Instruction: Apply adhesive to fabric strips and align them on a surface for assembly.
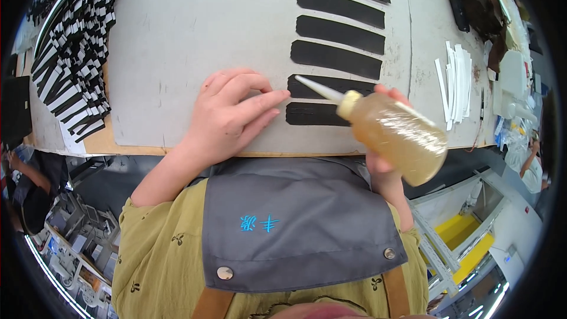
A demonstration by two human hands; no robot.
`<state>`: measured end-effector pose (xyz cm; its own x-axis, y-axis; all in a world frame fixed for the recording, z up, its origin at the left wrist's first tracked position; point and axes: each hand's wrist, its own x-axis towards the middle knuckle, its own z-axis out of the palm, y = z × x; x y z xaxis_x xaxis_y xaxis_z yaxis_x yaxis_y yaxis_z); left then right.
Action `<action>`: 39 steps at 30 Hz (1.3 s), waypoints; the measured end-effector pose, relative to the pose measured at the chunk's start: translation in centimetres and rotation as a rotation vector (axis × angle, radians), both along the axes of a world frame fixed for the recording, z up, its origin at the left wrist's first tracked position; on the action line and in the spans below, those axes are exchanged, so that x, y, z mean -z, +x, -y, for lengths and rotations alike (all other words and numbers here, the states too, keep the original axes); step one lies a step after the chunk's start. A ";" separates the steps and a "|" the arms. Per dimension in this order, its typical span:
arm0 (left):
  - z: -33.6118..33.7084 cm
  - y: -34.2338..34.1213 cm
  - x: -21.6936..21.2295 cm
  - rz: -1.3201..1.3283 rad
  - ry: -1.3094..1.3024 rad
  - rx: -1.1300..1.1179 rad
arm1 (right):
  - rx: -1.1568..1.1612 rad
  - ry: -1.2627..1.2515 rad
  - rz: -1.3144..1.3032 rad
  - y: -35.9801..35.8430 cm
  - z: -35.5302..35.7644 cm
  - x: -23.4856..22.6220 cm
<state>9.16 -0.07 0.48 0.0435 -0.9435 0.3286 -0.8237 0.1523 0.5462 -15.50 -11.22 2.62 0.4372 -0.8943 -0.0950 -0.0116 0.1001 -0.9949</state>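
1. Right hand (384,142) is clamped on a glue bottle (393,133) of amber liquid, nozzle over the nearest black strips (319,113).
2. Left hand (230,112) lies flat, fingers spread, fingertips pinning one strip.
3. Grey board (195,29) covers the workbench — striped strips (71,53) piled left, white strips (455,82) right.

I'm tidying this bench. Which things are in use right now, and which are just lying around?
In use:
- glue bottle in the right hand
- nearest black strip, held by the left hand
- the other black strips

Lying about:
- white strips
- black-and-white strip pile
- dark clutter at the far right
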 end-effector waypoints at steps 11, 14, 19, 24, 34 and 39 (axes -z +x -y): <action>4.0 2.2 -1.2 0.275 0.157 0.000 | 0.432 0.119 0.178 -6.3 3.2 1.4; 3.9 2.1 -0.9 0.274 0.144 0.003 | 0.446 0.109 0.136 -6.5 2.8 1.5; 4.2 1.9 -1.0 0.253 0.085 0.006 | 0.415 0.073 0.046 -6.1 2.8 1.5; 4.2 2.1 -0.2 0.227 -0.009 -0.003 | 0.352 0.011 -0.050 -5.8 2.5 1.4; 4.2 2.0 -0.2 0.230 -0.033 -0.008 | 0.286 -0.142 -0.125 -5.0 2.0 1.4; 4.0 2.1 -0.1 0.219 -0.030 -0.012 | 0.184 -0.167 -0.066 -3.5 1.8 1.8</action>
